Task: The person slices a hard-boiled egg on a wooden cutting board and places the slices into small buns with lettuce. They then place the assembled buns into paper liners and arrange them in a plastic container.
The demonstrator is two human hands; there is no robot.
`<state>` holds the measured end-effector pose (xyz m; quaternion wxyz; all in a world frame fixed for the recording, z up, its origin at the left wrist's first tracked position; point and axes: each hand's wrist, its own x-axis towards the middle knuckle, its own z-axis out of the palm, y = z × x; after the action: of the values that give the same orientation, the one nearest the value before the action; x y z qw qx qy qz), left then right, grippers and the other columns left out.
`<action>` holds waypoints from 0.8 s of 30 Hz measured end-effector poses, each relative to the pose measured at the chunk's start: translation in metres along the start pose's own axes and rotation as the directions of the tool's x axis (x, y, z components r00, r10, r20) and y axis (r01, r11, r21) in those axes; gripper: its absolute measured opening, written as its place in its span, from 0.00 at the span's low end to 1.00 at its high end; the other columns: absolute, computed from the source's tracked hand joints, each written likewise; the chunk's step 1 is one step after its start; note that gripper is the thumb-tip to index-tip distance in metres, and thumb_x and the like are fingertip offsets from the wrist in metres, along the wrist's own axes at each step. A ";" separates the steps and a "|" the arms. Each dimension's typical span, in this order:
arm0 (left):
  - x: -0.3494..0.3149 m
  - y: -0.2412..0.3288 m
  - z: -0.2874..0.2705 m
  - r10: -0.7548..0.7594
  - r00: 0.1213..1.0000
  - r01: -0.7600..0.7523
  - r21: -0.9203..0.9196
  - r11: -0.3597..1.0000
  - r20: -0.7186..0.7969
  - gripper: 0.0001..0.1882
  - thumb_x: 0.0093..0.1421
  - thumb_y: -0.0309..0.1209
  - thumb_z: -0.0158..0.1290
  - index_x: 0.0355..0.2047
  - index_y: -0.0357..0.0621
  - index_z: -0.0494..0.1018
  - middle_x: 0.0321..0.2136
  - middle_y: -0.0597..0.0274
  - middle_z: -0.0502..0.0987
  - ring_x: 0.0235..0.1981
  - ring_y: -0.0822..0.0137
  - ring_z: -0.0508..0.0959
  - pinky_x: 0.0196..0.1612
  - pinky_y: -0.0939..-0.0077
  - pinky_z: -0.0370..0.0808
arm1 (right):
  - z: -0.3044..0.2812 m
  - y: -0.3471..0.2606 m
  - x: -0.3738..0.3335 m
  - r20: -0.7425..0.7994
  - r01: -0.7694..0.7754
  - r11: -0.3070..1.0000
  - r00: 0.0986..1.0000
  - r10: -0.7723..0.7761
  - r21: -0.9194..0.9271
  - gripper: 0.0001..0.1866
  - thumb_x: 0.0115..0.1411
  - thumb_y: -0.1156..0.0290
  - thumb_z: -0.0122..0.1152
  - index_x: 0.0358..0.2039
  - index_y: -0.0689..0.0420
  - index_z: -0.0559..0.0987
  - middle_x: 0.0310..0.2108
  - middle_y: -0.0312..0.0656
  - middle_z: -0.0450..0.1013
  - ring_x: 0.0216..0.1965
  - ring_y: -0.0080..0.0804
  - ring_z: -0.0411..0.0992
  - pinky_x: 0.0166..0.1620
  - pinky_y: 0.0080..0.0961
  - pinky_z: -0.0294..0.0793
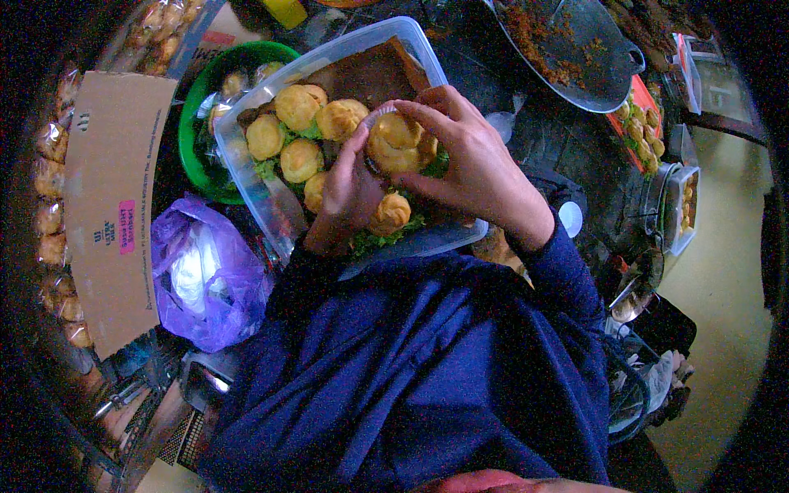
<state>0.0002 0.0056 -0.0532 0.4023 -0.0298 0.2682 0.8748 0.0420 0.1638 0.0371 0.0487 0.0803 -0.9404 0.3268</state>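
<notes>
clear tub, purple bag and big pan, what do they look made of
Tub: probably smooth plastic, since its walls are clear and faintly shiny. Bag: likely thin, glossy plastic film, crinkled and translucent. Pan: apparently metal, with a dull grey sheen.

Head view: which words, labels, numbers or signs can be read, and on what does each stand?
Brown cardboard: dark print and a pink label; I do not copy wording.
Its edge print: mostly too small.
Pale cardboard beside green bowl: bold letters, not copied.
</notes>
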 end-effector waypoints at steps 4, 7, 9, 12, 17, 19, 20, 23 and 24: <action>-0.003 -0.005 -0.004 0.027 0.988 -0.003 0.162 0.987 -0.149 0.27 0.67 0.44 0.36 0.60 0.40 0.58 0.58 0.55 0.64 0.59 0.60 0.64 0.64 0.62 0.58 | -0.001 -0.002 0.001 -0.018 0.058 0.998 0.998 -0.057 0.028 0.33 0.45 0.67 0.67 0.53 0.57 0.69 0.46 0.50 0.68 0.48 0.52 0.68 0.51 0.38 0.71; 0.002 -0.005 -0.007 -0.029 0.981 0.034 0.022 0.999 -0.192 0.28 0.67 0.47 0.37 0.59 0.39 0.60 0.56 0.54 0.67 0.58 0.60 0.67 0.63 0.63 0.59 | -0.004 -0.003 -0.004 -0.052 0.021 0.993 0.999 -0.015 0.118 0.32 0.46 0.70 0.67 0.53 0.56 0.70 0.46 0.47 0.69 0.47 0.46 0.70 0.49 0.34 0.72; 0.002 -0.003 -0.006 -0.035 0.993 0.031 -0.041 0.999 -0.110 0.29 0.66 0.48 0.38 0.58 0.38 0.61 0.55 0.53 0.68 0.57 0.60 0.68 0.62 0.64 0.61 | -0.007 -0.002 -0.008 -0.099 -0.034 0.983 0.994 0.053 0.182 0.30 0.46 0.72 0.67 0.53 0.56 0.71 0.45 0.45 0.70 0.46 0.40 0.72 0.47 0.31 0.73; -0.004 0.005 -0.002 0.012 1.000 -0.012 0.108 0.994 0.002 0.30 0.66 0.49 0.39 0.57 0.37 0.61 0.55 0.51 0.68 0.56 0.59 0.69 0.61 0.65 0.62 | -0.007 -0.003 -0.015 -0.196 -0.101 0.967 0.969 0.148 0.234 0.28 0.47 0.73 0.67 0.51 0.57 0.72 0.45 0.43 0.71 0.45 0.35 0.72 0.45 0.29 0.74; -0.012 0.009 0.013 0.030 0.998 -0.016 0.243 0.970 -0.054 0.29 0.66 0.48 0.38 0.56 0.36 0.62 0.54 0.52 0.69 0.54 0.62 0.70 0.59 0.67 0.64 | 0.013 -0.016 -0.037 -0.249 -0.188 0.923 0.927 0.279 0.335 0.29 0.49 0.71 0.70 0.52 0.57 0.70 0.48 0.42 0.68 0.46 0.32 0.70 0.45 0.27 0.73; -0.015 0.007 0.019 0.037 0.994 -0.010 0.256 0.966 -0.100 0.28 0.66 0.46 0.41 0.57 0.36 0.60 0.52 0.53 0.69 0.53 0.64 0.70 0.58 0.69 0.65 | 0.020 -0.016 -0.044 -0.186 -0.255 0.828 0.902 0.390 0.500 0.29 0.50 0.72 0.68 0.53 0.58 0.68 0.47 0.40 0.69 0.47 0.29 0.69 0.47 0.25 0.72; -0.017 0.007 0.021 0.034 0.988 0.012 0.299 0.954 -0.150 0.27 0.66 0.44 0.42 0.58 0.36 0.59 0.52 0.54 0.69 0.53 0.65 0.70 0.57 0.70 0.65 | 0.023 -0.014 -0.046 -0.153 -0.278 0.781 0.891 0.427 0.560 0.29 0.51 0.72 0.67 0.54 0.58 0.68 0.47 0.39 0.69 0.48 0.27 0.69 0.47 0.25 0.72; -0.024 0.009 0.027 0.201 0.978 -0.183 0.650 0.737 0.048 0.32 0.60 0.33 0.54 0.60 0.39 0.55 0.50 0.56 0.69 0.52 0.66 0.70 0.56 0.71 0.67 | 0.028 -0.008 -0.055 -0.098 -0.293 0.674 0.873 0.478 0.678 0.28 0.53 0.74 0.64 0.54 0.59 0.67 0.49 0.37 0.69 0.49 0.24 0.67 0.50 0.23 0.70; -0.024 0.009 0.029 0.185 0.980 -0.188 0.656 0.731 0.074 0.35 0.56 0.30 0.57 0.61 0.40 0.54 0.50 0.56 0.68 0.52 0.66 0.70 0.56 0.71 0.67 | 0.029 -0.007 -0.058 -0.088 -0.289 0.645 0.870 0.486 0.708 0.28 0.53 0.75 0.64 0.54 0.60 0.67 0.49 0.37 0.69 0.50 0.23 0.67 0.50 0.22 0.69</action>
<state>0.0147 -0.0013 -0.0183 0.2977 0.1426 0.5602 0.7598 0.0987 0.1478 0.0104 0.0720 -0.1578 -0.7355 0.6549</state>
